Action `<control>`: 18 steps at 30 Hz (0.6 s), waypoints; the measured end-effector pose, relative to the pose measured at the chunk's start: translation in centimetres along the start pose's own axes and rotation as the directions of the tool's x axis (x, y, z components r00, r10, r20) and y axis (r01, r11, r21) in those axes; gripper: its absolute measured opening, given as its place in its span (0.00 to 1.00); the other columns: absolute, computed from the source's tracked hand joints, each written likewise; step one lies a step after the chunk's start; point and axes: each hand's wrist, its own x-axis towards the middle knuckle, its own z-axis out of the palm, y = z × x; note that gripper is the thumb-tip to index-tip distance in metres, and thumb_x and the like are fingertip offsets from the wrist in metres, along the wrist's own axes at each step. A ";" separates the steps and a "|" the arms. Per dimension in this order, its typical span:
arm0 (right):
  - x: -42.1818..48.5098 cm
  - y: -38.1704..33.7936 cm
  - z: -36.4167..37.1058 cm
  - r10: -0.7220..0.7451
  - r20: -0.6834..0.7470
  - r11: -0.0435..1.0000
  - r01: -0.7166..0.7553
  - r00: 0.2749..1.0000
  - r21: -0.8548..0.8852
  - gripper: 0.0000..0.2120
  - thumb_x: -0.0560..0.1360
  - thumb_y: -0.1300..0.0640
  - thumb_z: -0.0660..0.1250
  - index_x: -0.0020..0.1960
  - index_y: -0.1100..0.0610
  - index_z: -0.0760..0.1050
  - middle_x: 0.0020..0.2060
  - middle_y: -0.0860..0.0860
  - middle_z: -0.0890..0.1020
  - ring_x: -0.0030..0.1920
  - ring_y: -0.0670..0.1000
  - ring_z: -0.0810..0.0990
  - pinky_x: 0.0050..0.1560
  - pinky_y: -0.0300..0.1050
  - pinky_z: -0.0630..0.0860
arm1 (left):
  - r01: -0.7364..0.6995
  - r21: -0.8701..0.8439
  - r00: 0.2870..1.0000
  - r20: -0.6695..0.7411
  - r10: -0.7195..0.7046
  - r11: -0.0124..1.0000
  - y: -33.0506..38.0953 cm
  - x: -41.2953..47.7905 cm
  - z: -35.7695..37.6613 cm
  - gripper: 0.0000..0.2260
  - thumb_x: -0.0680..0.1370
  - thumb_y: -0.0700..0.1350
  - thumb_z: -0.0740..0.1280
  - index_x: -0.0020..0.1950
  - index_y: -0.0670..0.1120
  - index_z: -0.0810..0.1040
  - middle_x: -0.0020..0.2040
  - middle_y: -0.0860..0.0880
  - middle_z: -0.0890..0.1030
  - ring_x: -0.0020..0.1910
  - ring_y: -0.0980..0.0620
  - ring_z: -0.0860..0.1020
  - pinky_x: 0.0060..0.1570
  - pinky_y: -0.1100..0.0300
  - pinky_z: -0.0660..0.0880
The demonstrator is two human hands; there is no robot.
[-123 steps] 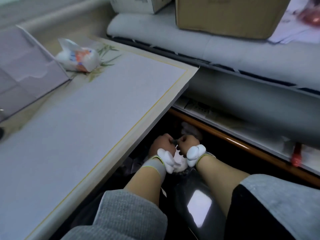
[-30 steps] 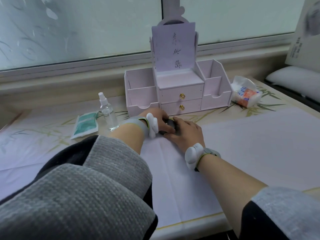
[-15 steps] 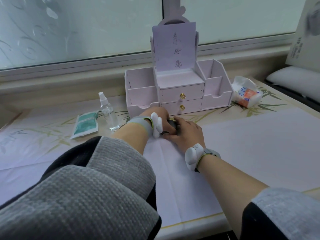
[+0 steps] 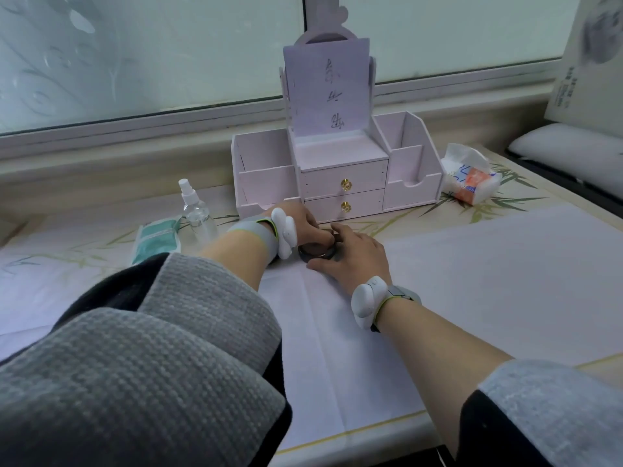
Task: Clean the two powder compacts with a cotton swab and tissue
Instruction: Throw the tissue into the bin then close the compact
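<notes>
A dark round powder compact (image 4: 316,253) lies on the white paper sheet (image 4: 478,271), just in front of the pink organizer's drawers. My left hand (image 4: 302,226) curls over its top from the left. My right hand (image 4: 352,261) holds it from the right, thumb at the near rim and index finger at the far rim. Both hands hide most of the compact. I see no second compact and no cotton swab. A soft tissue pack (image 4: 471,183) with tissue sticking out lies to the right of the organizer.
The pink desk organizer (image 4: 401,173) with two drawers stands at the back by the window. A clear spray bottle (image 4: 196,212) and a green packet (image 4: 156,238) lie to the left. The table's front edge (image 4: 371,430) runs near my arms.
Four seconds ago both hands were down beside the table over a dark bin. Now they are on the tabletop holding the compact. Over the last second they have barely shifted.
</notes>
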 end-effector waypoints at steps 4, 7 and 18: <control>-0.2 -0.4 0.1 0.005 0.012 1.000 -0.005 1.000 -0.009 0.44 0.65 0.35 0.71 0.76 0.45 0.60 0.63 0.49 0.78 0.67 0.54 0.71 0.69 0.49 0.61 | 0.007 -0.110 0.995 -0.094 -0.017 0.994 -0.7 0.3 0.9 0.18 0.73 0.64 0.69 0.39 0.50 0.85 0.36 0.51 0.83 0.33 0.53 0.78 0.39 0.58 0.79; -0.3 -0.7 0.1 -0.008 -0.014 1.000 0.008 1.000 0.011 0.41 0.64 0.39 0.69 0.74 0.43 0.59 0.58 0.47 0.80 0.63 0.54 0.74 0.67 0.49 0.64 | 0.017 -0.239 0.984 -0.167 -0.059 0.971 -0.8 0.2 1.8 0.22 0.74 0.64 0.68 0.36 0.45 0.81 0.32 0.51 0.80 0.33 0.50 0.77 0.35 0.59 0.72; -0.6 -1.1 -0.1 -0.037 -0.011 0.999 0.037 0.999 -0.031 0.44 0.64 0.42 0.67 0.77 0.45 0.54 0.59 0.44 0.78 0.63 0.53 0.73 0.69 0.50 0.63 | 0.084 -0.605 0.939 -0.219 -0.266 0.792 -0.7 0.5 2.1 0.25 0.74 0.64 0.71 0.33 0.43 0.75 0.29 0.49 0.75 0.31 0.47 0.72 0.35 0.58 0.70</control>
